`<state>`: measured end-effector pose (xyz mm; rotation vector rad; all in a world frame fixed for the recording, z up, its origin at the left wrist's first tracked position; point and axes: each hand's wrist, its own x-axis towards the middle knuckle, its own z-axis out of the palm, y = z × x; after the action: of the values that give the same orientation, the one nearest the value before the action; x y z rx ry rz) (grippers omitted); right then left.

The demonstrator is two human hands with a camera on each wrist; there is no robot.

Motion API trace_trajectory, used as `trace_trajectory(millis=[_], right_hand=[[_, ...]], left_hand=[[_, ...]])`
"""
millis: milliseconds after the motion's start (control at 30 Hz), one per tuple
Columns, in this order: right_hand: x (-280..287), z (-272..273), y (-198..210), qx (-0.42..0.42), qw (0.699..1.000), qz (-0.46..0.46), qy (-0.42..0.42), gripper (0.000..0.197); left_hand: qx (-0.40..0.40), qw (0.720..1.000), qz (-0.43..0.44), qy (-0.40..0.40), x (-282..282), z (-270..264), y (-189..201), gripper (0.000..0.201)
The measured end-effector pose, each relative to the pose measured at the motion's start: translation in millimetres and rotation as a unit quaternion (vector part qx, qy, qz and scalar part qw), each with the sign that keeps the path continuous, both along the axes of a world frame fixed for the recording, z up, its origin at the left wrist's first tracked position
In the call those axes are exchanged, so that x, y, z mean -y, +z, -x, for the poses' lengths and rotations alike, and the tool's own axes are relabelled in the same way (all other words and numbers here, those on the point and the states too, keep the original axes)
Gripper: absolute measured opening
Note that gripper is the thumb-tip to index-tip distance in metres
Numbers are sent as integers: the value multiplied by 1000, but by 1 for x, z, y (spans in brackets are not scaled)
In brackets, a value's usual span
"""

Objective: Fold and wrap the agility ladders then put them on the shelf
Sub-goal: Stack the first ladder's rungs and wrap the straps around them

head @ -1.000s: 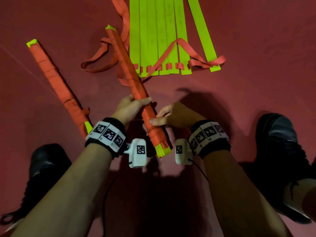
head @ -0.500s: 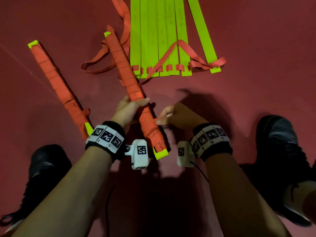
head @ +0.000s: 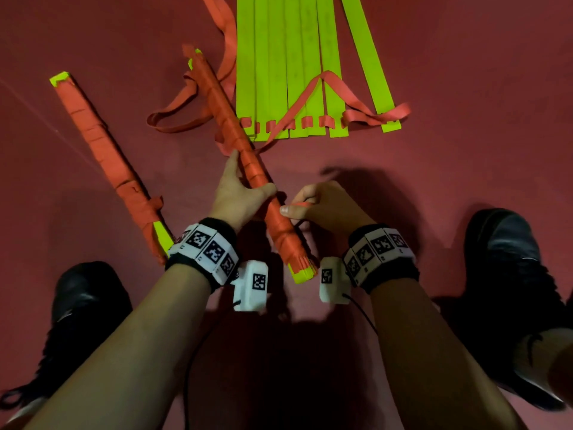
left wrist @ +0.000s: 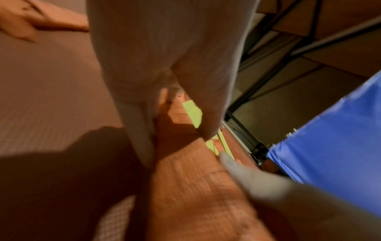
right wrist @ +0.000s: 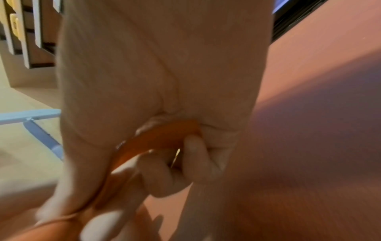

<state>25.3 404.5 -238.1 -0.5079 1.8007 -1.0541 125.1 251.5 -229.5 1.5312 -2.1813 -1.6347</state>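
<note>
Wrapped ladder bundle [head: 248, 169], held over the floor [head: 465, 166]: left hand [head: 238, 197] grips its middle; right hand [head: 322, 206] pinches the orange strap end [right wrist: 164, 135] beside it. Left of bundle: second wrapped bundle [head: 105, 159] (lying flat). Beyond: unfolded ladder [head: 297, 66], yellow-green rungs.

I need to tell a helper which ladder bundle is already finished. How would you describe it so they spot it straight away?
Start at the red floor and find the unfolded ladder, its yellow-green slats fanned out at the top. Left of it, past the bundle that the left hand grips, lies the finished bundle. It alone rests untouched, fully strap-wrapped, with yellow-green tips at both ends.
</note>
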Motion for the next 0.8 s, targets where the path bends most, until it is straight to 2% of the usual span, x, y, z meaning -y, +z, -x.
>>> trace_trajectory(millis=[233, 367, 533, 667, 800], right_hand=[[-3, -8, -12, 80, 997, -10, 16, 17], [0, -5, -10, 64, 998, 10, 1, 17], [4, -2, -9, 28, 1000, 8, 12, 19], [5, -8, -12, 48, 999, 6, 0, 20], [8, -10, -10, 53, 998, 3, -18, 25]], left_hand=[[-70, 994, -74, 35, -5, -7, 6, 81], [-82, 991, -101, 24, 1, -7, 6, 77], [-48, 994, -93, -5, 1, -5, 9, 92], [-56, 993, -105, 26, 3, -8, 1, 95], [-134, 967, -204, 79, 2, -10, 3, 65]])
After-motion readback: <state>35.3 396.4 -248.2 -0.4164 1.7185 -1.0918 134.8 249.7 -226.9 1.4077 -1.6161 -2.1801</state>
